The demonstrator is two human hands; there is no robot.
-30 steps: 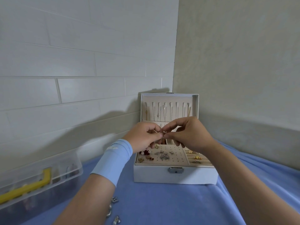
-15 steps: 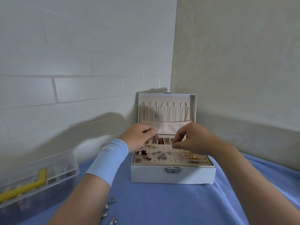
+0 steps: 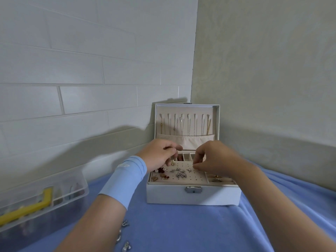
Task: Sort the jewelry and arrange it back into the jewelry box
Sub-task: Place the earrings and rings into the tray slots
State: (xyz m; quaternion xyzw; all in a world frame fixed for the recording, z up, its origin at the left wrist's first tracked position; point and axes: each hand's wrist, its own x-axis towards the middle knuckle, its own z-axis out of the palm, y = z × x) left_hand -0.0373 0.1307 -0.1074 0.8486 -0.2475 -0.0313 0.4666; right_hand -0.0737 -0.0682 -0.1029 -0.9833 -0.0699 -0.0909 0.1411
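A white jewelry box (image 3: 192, 196) stands open on the blue cloth in the corner. Necklaces (image 3: 183, 124) hang inside its raised lid. Its perforated earring pad (image 3: 192, 176) holds several studs and earrings (image 3: 181, 174). My left hand (image 3: 160, 153) hovers over the pad's back left, fingers curled and pinching something tiny that I cannot make out. My right hand (image 3: 211, 157) is over the pad's right side, its fingertips pinched together right at the pad; whatever they hold is hidden. Rings (image 3: 217, 178) sit in the slots at the right.
Loose silver earrings (image 3: 124, 233) lie on the blue cloth (image 3: 181, 230) under my left forearm. A clear plastic organiser with a yellow handle (image 3: 36, 202) stands at the left. Walls close in behind and to the right of the box.
My hands were joined above the box a second ago. They have separated and dropped, the left over the pad's back left, the right down to the pad's right side.
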